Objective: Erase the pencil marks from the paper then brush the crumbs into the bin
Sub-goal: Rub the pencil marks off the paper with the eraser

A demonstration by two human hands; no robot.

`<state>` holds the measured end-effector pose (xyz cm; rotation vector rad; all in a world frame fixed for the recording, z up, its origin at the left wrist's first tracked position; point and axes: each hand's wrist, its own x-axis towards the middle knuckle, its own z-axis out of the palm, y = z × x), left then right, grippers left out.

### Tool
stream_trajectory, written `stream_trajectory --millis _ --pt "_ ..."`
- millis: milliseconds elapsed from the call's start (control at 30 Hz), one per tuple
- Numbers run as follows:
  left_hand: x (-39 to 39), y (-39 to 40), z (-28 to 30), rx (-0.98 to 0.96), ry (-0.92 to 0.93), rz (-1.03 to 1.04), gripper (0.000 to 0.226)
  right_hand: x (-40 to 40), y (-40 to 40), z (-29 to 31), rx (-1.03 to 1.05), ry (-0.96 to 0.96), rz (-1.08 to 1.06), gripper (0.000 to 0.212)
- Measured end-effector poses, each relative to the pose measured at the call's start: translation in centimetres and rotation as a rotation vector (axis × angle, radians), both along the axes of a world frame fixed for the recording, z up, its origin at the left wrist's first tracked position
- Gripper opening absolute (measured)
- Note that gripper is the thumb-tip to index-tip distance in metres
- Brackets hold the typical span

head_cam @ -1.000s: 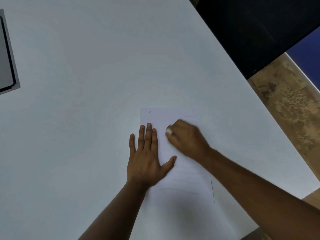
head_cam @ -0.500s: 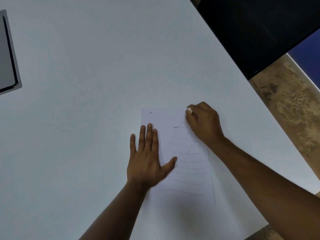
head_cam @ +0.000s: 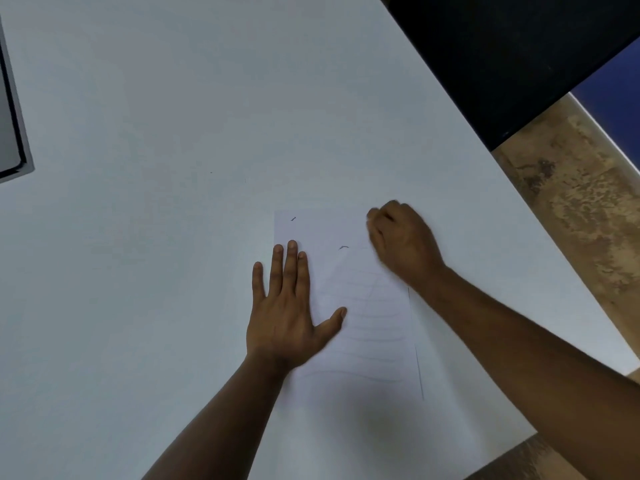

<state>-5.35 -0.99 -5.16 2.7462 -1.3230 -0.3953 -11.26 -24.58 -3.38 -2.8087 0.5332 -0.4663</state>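
A white sheet of paper with faint pencil lines lies on the white table. My left hand presses flat on the sheet's left edge, fingers straight. My right hand is curled at the sheet's upper right corner, blurred; earlier frames show a small white eraser pinched in its fingertips, now hidden by the fingers. Two short dark eraser crumbs lie on the upper part of the paper.
A grey flat device sits at the table's left edge. A black panel stands beyond the table's right edge, with brown floor below it. No bin is in view.
My right hand swept from the paper's middle to its upper right corner and stays there, blurred. The left hand has not moved.
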Motion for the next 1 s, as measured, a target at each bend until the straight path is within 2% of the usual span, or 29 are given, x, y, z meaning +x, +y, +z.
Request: stream_trajectory --millis 133,233,333,467,500,533,700,800,867,933,1000 --pt "0.0 -0.1 0.2 0.007 -0.002 -0.004 0.101 0.1 0.0 1.2 0.151 -0.026 -0.025 0.017" --pt "0.1 -0.1 0.0 -0.011 -0.01 -0.005 0.1 -1.2 3.7 1.7 0.223 0.046 0.157 0.018" --pt "0.0 0.0 -0.2 -0.01 -0.021 -0.012 0.1 -2.6 6.8 1.4 0.185 0.121 0.369 0.025" --pt "0.0 -0.1 0.0 0.002 -0.013 -0.013 0.102 -0.5 2.9 0.3 0.022 0.066 0.225 0.027" --pt "0.0 -0.1 0.1 0.01 -0.012 -0.013 0.102 0.1 1.5 0.3 0.01 0.126 0.18 0.024" --pt "0.0 -0.1 0.1 0.016 -0.014 -0.009 0.102 0.6 0.3 0.6 0.044 0.171 0.109 0.024" --pt "0.0 -0.1 0.3 0.017 -0.009 -0.003 0.102 0.8 -1.0 1.1 0.132 -0.009 -0.054 0.025" --pt "0.0 -0.2 0.2 0.0 -0.015 0.002 0.102 -0.8 3.3 2.4 0.129 -0.091 0.076 0.011" --pt "0.0 -0.1 -0.1 -0.009 -0.019 -0.011 0.101 -2.1 7.0 2.1 0.164 -0.065 0.224 0.014" --pt "0.1 0.2 -0.4 -0.002 -0.031 -0.03 0.102 -2.7 9.4 0.9 0.208 -0.017 0.26 0.018" --pt "0.0 0.2 -0.4 -0.003 -0.033 -0.03 0.102 -2.3 9.2 -0.2 0.161 -0.007 0.259 0.016"
